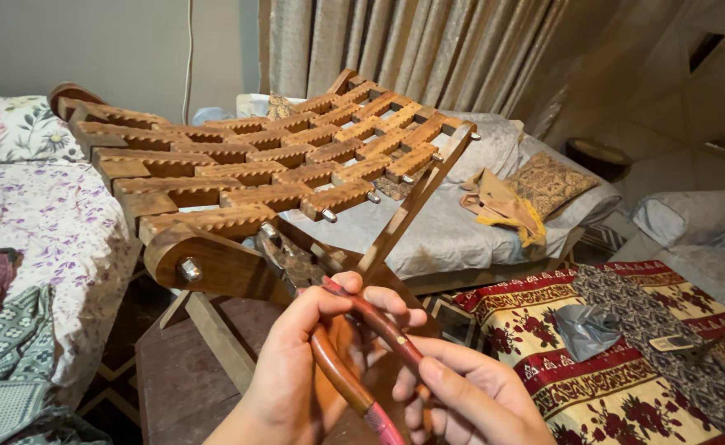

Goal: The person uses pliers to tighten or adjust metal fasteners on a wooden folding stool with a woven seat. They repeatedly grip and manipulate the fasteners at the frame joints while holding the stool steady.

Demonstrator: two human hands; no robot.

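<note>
Pliers axis: my red-handled metal pliers [342, 346] run diagonally, nose up-left at the carved wooden folding stand [280, 169].
Left hand [292, 375]: wrapped tight around one handle.
Right hand [470, 400]: fingers pressing the other handle.

Both hands [362, 379] bare; no rings, no sleeves in view.
</note>
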